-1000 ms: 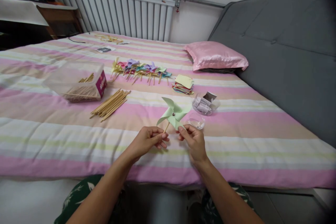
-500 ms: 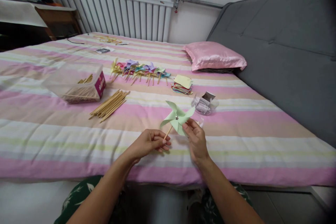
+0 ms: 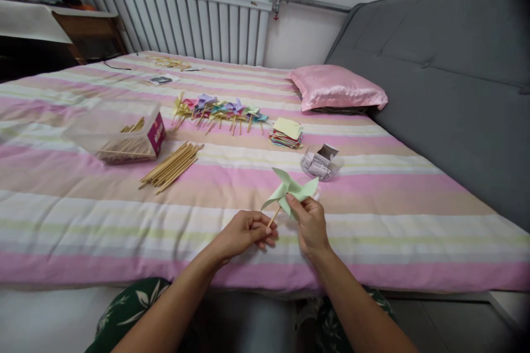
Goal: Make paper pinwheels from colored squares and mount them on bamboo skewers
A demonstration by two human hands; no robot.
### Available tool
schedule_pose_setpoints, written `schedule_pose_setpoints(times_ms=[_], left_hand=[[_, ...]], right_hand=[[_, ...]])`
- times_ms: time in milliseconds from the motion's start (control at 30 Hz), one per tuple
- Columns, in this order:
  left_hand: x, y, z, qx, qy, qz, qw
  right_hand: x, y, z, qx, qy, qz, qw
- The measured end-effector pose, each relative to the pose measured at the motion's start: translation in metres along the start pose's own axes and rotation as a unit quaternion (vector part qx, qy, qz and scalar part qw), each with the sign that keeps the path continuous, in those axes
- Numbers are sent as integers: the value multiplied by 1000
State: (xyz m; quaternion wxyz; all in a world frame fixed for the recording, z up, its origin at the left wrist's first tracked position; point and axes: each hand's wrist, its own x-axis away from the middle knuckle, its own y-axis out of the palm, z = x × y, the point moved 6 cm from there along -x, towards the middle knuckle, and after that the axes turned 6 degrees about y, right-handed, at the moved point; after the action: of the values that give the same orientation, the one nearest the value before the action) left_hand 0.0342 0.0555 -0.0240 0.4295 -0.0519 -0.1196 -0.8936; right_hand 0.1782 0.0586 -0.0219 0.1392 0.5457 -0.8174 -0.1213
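Note:
A pale green paper pinwheel [image 3: 280, 192] is held above the front of the bed in both hands. My left hand [image 3: 250, 230] is closed, pinching its thin wooden stick [image 3: 274, 216] between thumb and fingers. With its thumb on the pinwheel's centre and the fingers behind the blades, my right hand [image 3: 309, 222] grips the paper head; the centre fastener is covered by the thumb. Close beyond the right hand sits a clear plastic tub [image 3: 322, 163] holding small packets. A stack of coloured paper squares [image 3: 286, 132] lies farther back, a yellow one on top.
Loose wooden sticks [image 3: 171, 167] lie left of my hands, beside a clear plastic box [image 3: 124, 138] with more sticks. Several finished pinwheels [image 3: 219, 109] lie in a row mid-bed. A pink pillow [image 3: 337, 88] rests near the grey headboard [image 3: 439, 55].
The pinwheel and my left hand have shifted slightly right and down. My right thumb has moved from a blade onto the centre, covering the fastener that showed before.

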Motion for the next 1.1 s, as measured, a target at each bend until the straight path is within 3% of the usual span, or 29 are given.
schedule_pose_setpoints(times_ms=[467,800,900,1033,1100], left_hand=[[-2,1,-3,-17,8,-10,1000],[-2,4,-5,-13,18,-27,999],[-1,3,-2,-2,13,-12,1000],[-1,-2,2,14,17,26,999],[-1,-6,3,18,23,46,999]], right_hand=[[4,-3,-6,64,-53,34,996],[3,-5,-4,67,-54,46,995],[4,0,-6,52,-50,22,997],[6,11,-13,19,-42,-60,997],[6,11,-13,21,-27,-61,998]])
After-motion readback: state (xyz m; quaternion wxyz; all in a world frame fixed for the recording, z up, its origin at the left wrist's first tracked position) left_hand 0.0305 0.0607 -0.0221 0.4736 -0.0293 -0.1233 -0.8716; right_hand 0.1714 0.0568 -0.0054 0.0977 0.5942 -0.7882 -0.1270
